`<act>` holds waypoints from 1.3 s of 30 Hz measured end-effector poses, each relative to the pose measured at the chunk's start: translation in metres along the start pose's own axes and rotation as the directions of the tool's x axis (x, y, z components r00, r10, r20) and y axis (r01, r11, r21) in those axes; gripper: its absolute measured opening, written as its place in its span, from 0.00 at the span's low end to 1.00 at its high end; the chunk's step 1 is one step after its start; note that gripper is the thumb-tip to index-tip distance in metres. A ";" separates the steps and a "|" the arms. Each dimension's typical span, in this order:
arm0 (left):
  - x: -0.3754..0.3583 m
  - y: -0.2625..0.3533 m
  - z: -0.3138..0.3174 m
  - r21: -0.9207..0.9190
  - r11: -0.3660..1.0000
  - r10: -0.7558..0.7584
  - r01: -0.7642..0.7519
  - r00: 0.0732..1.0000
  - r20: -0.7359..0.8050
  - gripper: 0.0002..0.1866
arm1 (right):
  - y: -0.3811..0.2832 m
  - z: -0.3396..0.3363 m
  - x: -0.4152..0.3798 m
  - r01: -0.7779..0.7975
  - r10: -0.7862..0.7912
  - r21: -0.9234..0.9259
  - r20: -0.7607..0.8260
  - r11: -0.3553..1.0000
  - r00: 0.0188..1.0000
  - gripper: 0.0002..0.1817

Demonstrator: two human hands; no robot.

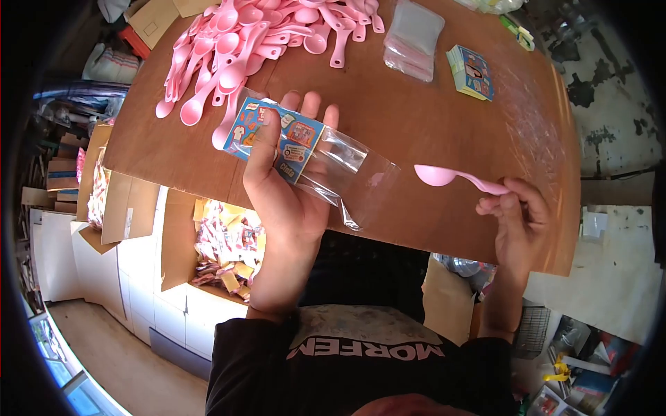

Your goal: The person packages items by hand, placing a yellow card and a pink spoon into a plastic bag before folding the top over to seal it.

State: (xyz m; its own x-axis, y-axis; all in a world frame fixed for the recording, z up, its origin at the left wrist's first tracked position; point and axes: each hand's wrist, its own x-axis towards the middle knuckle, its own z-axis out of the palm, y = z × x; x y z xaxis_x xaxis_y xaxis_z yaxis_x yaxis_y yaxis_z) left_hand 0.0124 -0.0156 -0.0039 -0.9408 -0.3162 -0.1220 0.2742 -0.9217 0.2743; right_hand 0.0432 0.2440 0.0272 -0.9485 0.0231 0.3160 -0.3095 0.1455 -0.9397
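Observation:
My left hand (288,187) grips a clear plastic bag (350,177) with a blue printed card (300,142) inside it, the thumb pressed over the card. The bag's see-through end points right, toward my other hand. In my right hand (520,218), a pink measuring spoon (440,175) is pinched by the end of its handle, its bowl pointing left. A gap separates spoon and bag. Behind my left hand lies a large heap of pink spoons (236,66), one of them partly hidden by the card.
On the brown table (388,118) lie a stack of clear bags (414,38) and a pile of printed cards (474,73). A green-and-white item (518,35) is near the far right edge. Below the table's left side stands a cardboard box (179,243) filled with small packets.

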 end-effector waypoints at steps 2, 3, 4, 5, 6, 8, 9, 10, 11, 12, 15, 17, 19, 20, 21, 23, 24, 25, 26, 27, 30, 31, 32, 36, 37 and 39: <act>-0.002 -0.007 0.001 -0.048 0.998 0.033 -0.033 0.999 0.001 0.14 | 0.014 0.000 -0.020 0.102 -0.102 0.134 -0.010 0.986 0.995 0.11; -0.003 -0.011 0.002 -0.040 0.999 0.036 -0.036 0.999 0.002 0.14 | 0.018 0.004 -0.029 0.112 -0.111 0.093 -0.019 0.989 0.994 0.10; -0.004 -0.015 0.002 -0.028 0.999 0.040 -0.040 0.999 0.003 0.14 | 0.021 0.007 -0.037 0.118 -0.117 0.054 -0.031 0.992 0.993 0.10; -0.005 -0.017 0.003 -0.015 0.999 0.043 -0.043 0.999 0.005 0.14 | 0.023 0.007 -0.043 0.097 -0.098 -0.047 -0.011 0.994 0.995 0.09; -0.006 -0.019 0.003 -0.004 0.999 0.042 -0.042 0.999 0.008 0.14 | 0.027 0.012 -0.047 0.135 -0.137 -0.086 -0.029 0.987 0.990 0.09; -0.007 -0.022 0.004 0.003 0.999 0.033 -0.033 0.999 0.014 0.14 | 0.030 0.019 -0.048 0.254 -0.258 -0.122 -0.016 0.959 0.966 0.09; -0.009 -0.024 0.006 0.012 0.999 0.029 -0.029 0.999 0.020 0.14 | 0.031 0.021 -0.049 0.253 -0.257 -0.117 -0.027 0.960 0.966 0.09; -0.011 -0.026 0.008 0.025 0.999 0.035 -0.035 0.999 0.007 0.14 | 0.032 0.021 -0.050 0.254 -0.263 -0.138 -0.056 0.957 0.963 0.09; -0.013 -0.028 0.010 0.035 0.999 0.042 -0.041 0.999 -0.007 0.14 | 0.032 0.021 -0.049 0.254 -0.269 -0.160 -0.082 0.954 0.960 0.09; -0.012 -0.029 0.009 0.037 0.999 0.039 -0.038 0.999 -0.003 0.14 | 0.032 0.021 -0.048 0.254 -0.270 -0.160 -0.087 0.954 0.959 0.09; -0.006 -0.023 0.004 -0.092 0.995 0.038 -0.029 0.994 0.103 0.14 | 0.029 0.019 -0.043 0.280 -0.295 -0.196 -0.054 0.940 0.954 0.10; -0.004 -0.022 0.006 -0.088 0.993 0.079 -0.073 0.994 0.075 0.14 | 0.029 0.014 -0.045 0.281 -0.304 -0.266 -0.050 0.922 0.951 0.10; -0.005 -0.023 0.007 -0.048 0.992 0.114 -0.113 0.993 0.023 0.15 | 0.031 0.020 -0.047 0.285 -0.303 -0.215 -0.058 0.934 0.951 0.10; -0.005 -0.025 0.006 -0.044 0.993 0.109 -0.108 0.994 0.024 0.15 | 0.032 0.022 -0.048 0.290 -0.304 -0.168 -0.066 0.942 0.950 0.10; -0.005 -0.027 0.003 -0.025 0.996 0.090 -0.089 0.994 0.056 0.15 | 0.032 0.023 -0.049 0.286 -0.303 -0.169 -0.088 0.943 0.949 0.10; -0.007 -0.030 0.000 -0.007 0.998 0.069 -0.069 0.994 0.089 0.16 | 0.029 0.025 -0.048 0.284 -0.308 -0.197 -0.101 0.938 0.946 0.10; -0.010 -0.033 0.001 0.017 0.998 0.059 -0.061 0.994 0.087 0.17 | 0.027 0.027 -0.047 0.285 -0.314 -0.222 -0.110 0.933 0.943 0.10; -0.013 -0.035 0.001 0.040 0.998 0.051 -0.054 0.995 0.085 0.18 | 0.027 0.030 -0.046 0.285 -0.315 -0.221 -0.110 0.933 0.943 0.10; -0.016 -0.038 0.001 0.041 0.998 0.051 -0.054 0.995 0.085 0.18 | 0.026 0.035 -0.044 0.308 -0.330 -0.192 -0.097 0.932 0.939 0.10; -0.020 -0.042 0.002 0.062 0.997 0.027 -0.035 0.993 0.118 0.18 | 0.026 0.040 -0.043 0.330 -0.347 -0.163 -0.084 0.930 0.934 0.10; -0.029 -0.049 0.003 0.145 0.989 -0.023 -0.004 0.983 0.181 0.19 | 0.024 0.047 -0.042 0.341 -0.362 -0.202 -0.076 0.918 0.929 0.09; -0.032 -0.052 0.005 0.180 0.983 -0.046 0.022 0.990 0.133 0.18 | 0.025 0.053 -0.042 0.341 -0.362 -0.203 -0.076 0.918 0.929 0.09; -0.035 -0.055 0.007 0.213 0.976 -0.069 0.050 0.994 0.085 0.18 | 0.027 0.060 -0.044 0.318 -0.336 -0.139 -0.136 0.938 0.932 0.09; -0.048 -0.065 0.011 0.106 0.973 -0.210 0.205 0.977 0.038 0.15 | 0.026 0.051 -0.026 0.560 -0.597 -0.375 0.022 0.738 0.802 0.12; -0.050 -0.065 0.011 0.102 0.973 -0.213 0.207 0.976 0.045 0.15 | 0.017 0.047 -0.020 0.563 -0.602 -0.381 0.022 0.733 0.798 0.12; -0.054 -0.067 0.012 0.142 0.909 -0.410 0.392 0.903 0.130 0.16 | -0.001 0.039 -0.010 0.567 -0.610 -0.530 0.114 0.631 0.785 0.15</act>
State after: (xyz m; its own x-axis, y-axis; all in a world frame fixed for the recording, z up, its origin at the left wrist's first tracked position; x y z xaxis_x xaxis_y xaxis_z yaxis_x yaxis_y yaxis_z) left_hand 0.0422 0.0655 -0.0045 -0.9878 0.1213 -0.0980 -0.1476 -0.9300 0.3366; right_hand 0.0503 0.2049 0.0197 -0.5632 -0.1828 0.8059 -0.6970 0.6290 -0.3444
